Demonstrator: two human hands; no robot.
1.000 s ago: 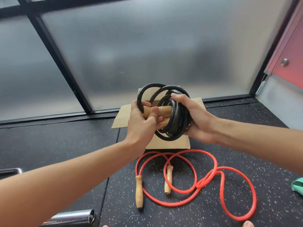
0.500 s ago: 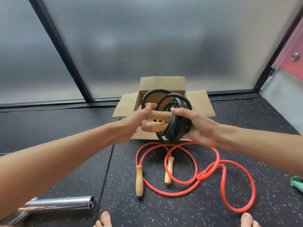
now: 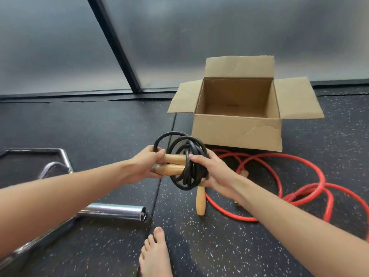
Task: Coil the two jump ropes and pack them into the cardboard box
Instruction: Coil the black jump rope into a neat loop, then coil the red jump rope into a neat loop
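Note:
A black jump rope (image 3: 186, 163) is wound into a coil around its two wooden handles, held in the air in front of me. My left hand (image 3: 146, 164) grips the handle ends. My right hand (image 3: 214, 172) wraps the coil's right side. The cardboard box (image 3: 237, 132) stands open and empty behind the coil, up and to the right, its flaps spread out. A red jump rope (image 3: 279, 182) lies in loose loops on the floor in front of the box; one wooden handle (image 3: 200, 202) shows below the black coil, the other is mostly hidden by my right hand.
A chrome barbell frame (image 3: 111, 211) lies on the black speckled floor at the left. My bare foot (image 3: 155, 254) is at the bottom centre. A frosted glass wall with a dark frame stands behind the box.
The view has swung left and down, so the box now sits up and to the right, fully visible and empty. Both hands keep their hold on the black coil, now nearer to me.

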